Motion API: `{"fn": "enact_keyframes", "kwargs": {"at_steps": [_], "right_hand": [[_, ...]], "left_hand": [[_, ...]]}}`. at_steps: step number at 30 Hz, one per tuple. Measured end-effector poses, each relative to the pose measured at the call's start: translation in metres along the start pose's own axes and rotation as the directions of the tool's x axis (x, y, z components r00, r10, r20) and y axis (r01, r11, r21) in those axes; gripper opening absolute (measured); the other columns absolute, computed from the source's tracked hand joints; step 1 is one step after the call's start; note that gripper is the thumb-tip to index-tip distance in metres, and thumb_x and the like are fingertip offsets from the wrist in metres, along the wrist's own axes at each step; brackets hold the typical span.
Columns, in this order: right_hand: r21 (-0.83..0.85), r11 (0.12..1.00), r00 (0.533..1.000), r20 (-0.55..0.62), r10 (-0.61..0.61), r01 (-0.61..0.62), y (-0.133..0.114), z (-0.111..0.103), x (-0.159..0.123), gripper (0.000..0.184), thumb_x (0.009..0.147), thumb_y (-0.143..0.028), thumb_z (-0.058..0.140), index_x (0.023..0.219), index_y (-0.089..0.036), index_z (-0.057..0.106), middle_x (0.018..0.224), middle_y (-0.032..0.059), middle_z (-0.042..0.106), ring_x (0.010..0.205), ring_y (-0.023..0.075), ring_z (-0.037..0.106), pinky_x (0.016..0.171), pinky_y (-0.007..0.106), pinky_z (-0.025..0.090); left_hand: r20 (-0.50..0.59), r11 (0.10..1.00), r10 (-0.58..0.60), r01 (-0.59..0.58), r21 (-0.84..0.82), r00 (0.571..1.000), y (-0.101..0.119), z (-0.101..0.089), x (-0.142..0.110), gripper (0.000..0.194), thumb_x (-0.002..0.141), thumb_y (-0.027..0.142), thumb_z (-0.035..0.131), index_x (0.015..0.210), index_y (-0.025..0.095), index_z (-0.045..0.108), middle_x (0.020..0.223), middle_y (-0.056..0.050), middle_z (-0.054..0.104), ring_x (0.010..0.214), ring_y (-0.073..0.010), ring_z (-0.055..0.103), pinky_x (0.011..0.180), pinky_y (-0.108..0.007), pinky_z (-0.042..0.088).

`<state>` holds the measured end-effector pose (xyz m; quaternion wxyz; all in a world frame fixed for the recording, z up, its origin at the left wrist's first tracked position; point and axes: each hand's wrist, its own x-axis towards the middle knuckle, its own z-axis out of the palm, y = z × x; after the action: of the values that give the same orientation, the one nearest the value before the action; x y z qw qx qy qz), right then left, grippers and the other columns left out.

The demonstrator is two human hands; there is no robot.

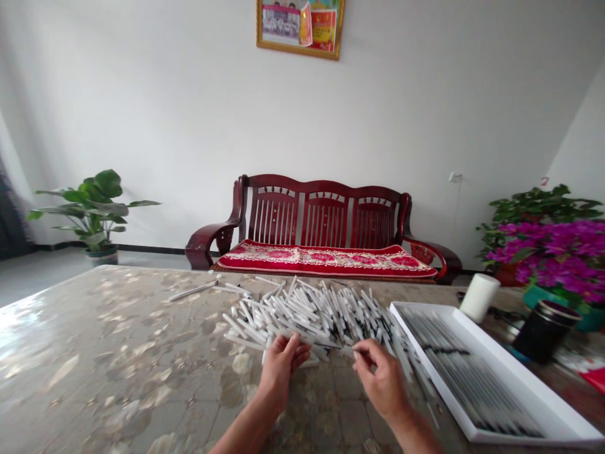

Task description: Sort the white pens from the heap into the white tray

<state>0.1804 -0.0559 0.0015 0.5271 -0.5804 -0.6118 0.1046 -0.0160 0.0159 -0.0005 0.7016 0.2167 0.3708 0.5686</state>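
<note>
Head view: loose white plastic sticks (307, 315) with black marks lie heaped on the marble-look counter (108, 353), jumbled and crossing at all angles. Left hand (281, 372) sits at the heap's near edge, fingers curled over a few sticks; can't tell if it's gripping. Right hand (380, 381) is nearly closed, thumb and forefinger pinching one stick at the heap's near right side. Sticks look light, stiff, slick and prone to rolling; best pinched mid-shaft, singly. White tray (520, 376) sits right of the heap, with blurred sticks in parallel rows. White cup (479, 297) and black jar (543, 331) stand beyond it.
</note>
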Motion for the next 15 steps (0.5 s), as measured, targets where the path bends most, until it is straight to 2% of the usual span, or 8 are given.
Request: {"fn": "enact_keyframes", "kwargs": {"at_steps": [3, 5, 7, 9, 12, 14, 15], "right_hand": [[0.200, 0.972, 0.992, 0.047, 0.113, -0.120, -0.001, 0.012, -0.002, 0.020, 0.082, -0.040, 0.065, 0.088, -0.021, 0.065, 0.073, 0.0013, 0.066, 0.059, 0.0158, 0.065, 0.059, 0.025, 0.052], [0.380, 0.887, 0.963, 0.151, 0.221, -0.263, -0.001, 0.023, -0.003, 0.030, 0.078, -0.047, 0.071, 0.093, -0.022, 0.062, 0.072, -0.0021, 0.064, 0.052, 0.0136, 0.062, 0.051, 0.024, 0.049], [0.491, 0.786, 0.922, 0.279, 0.268, -0.376, 0.000, 0.031, -0.004, 0.040, 0.072, -0.051, 0.077, 0.093, -0.022, 0.059, 0.068, -0.0054, 0.061, 0.046, 0.0115, 0.058, 0.045, 0.022, 0.045], [0.532, 0.716, 0.882, 0.384, 0.272, -0.452, 0.001, 0.036, -0.005, 0.045, 0.068, -0.054, 0.081, 0.090, -0.022, 0.059, 0.064, -0.0073, 0.059, 0.044, 0.0102, 0.055, 0.044, 0.021, 0.043], [0.541, 0.660, 0.841, 0.458, 0.289, -0.521, 0.003, 0.035, -0.003, 0.051, 0.064, -0.059, 0.083, 0.088, -0.021, 0.059, 0.065, -0.0065, 0.060, 0.045, 0.0099, 0.054, 0.044, 0.020, 0.041], [0.510, 0.682, 0.837, 0.453, 0.306, -0.525, 0.006, 0.026, 0.001, 0.053, 0.065, -0.063, 0.079, 0.091, -0.020, 0.061, 0.068, -0.0048, 0.062, 0.047, 0.0106, 0.055, 0.044, 0.021, 0.040], [0.467, 0.728, 0.851, 0.417, 0.320, -0.502, 0.008, 0.018, 0.004, 0.050, 0.068, -0.062, 0.076, 0.091, -0.020, 0.062, 0.069, -0.0041, 0.063, 0.048, 0.0112, 0.055, 0.044, 0.021, 0.039]], "left_hand": [[0.032, 0.998, -0.062, 0.063, -0.017, 0.998, -0.006, 0.003, -0.006, 0.025, 0.076, 0.014, 0.080, 0.065, 0.017, 0.058, 0.061, 0.001, 0.066, 0.060, -0.0141, 0.072, 0.059, -0.021, 0.060], [0.086, 0.992, -0.126, 0.127, 0.001, 0.988, -0.010, 0.005, -0.011, 0.023, 0.078, 0.012, 0.078, 0.067, 0.016, 0.059, 0.061, -0.001, 0.068, 0.060, -0.0145, 0.072, 0.058, -0.021, 0.060], [0.143, 0.983, -0.185, 0.183, 0.030, 0.972, -0.015, 0.006, -0.017, 0.021, 0.080, 0.012, 0.076, 0.068, 0.015, 0.059, 0.061, -0.003, 0.070, 0.059, -0.0149, 0.072, 0.056, -0.021, 0.060], [0.184, 0.971, -0.238, 0.233, 0.052, 0.954, -0.018, 0.006, -0.022, 0.019, 0.083, 0.012, 0.073, 0.069, 0.014, 0.060, 0.061, -0.005, 0.071, 0.057, -0.0150, 0.072, 0.055, -0.021, 0.060], [0.193, 0.962, -0.273, 0.266, 0.061, 0.942, -0.019, 0.006, -0.023, 0.016, 0.085, 0.010, 0.070, 0.072, 0.013, 0.061, 0.063, -0.005, 0.072, 0.057, -0.0142, 0.072, 0.055, -0.020, 0.060], [0.151, 0.968, -0.250, 0.248, 0.029, 0.956, -0.017, 0.006, -0.020, 0.018, 0.086, 0.008, 0.068, 0.071, 0.013, 0.060, 0.063, -0.004, 0.071, 0.057, -0.0136, 0.072, 0.055, -0.019, 0.060], [0.124, 0.974, -0.226, 0.228, 0.005, 0.966, -0.015, 0.005, -0.017, 0.019, 0.086, 0.007, 0.067, 0.070, 0.014, 0.059, 0.062, -0.003, 0.070, 0.058, -0.0132, 0.073, 0.056, -0.019, 0.061]]}}
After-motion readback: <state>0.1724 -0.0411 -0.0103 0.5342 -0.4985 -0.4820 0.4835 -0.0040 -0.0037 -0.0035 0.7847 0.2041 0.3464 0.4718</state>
